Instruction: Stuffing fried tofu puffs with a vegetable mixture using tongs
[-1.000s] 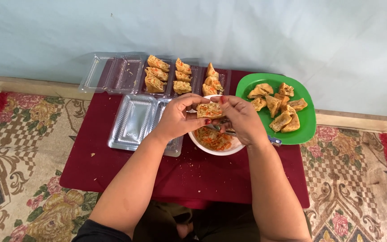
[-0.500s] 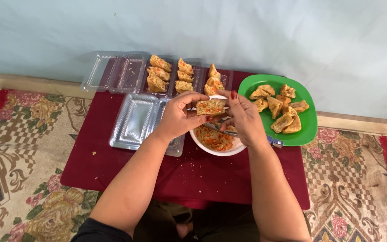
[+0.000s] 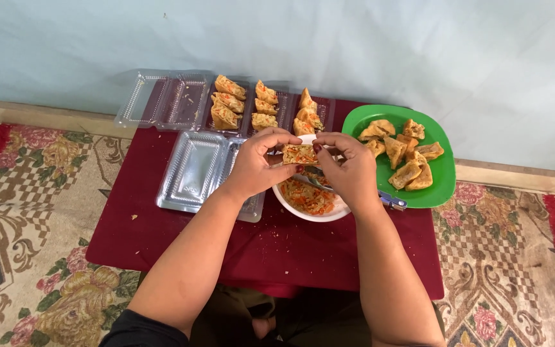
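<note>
Above the white bowl, your left hand and right hand share one stuffed tofu piece. Each grip pinches an end. The green plate lies just right.

Looking down, here's my left hand and my right hand, both bare, no gloves, no rings that I can make out, no watch or band at either wrist. My fingernails on the right hand carry a dark red polish. Both forearms are uncovered all the way up. Down at the bottom edge, by my left upper arm, a dark, near-black sleeve shows, short, ending above the elbow. My right arm shows no sleeve within the picture.
</note>
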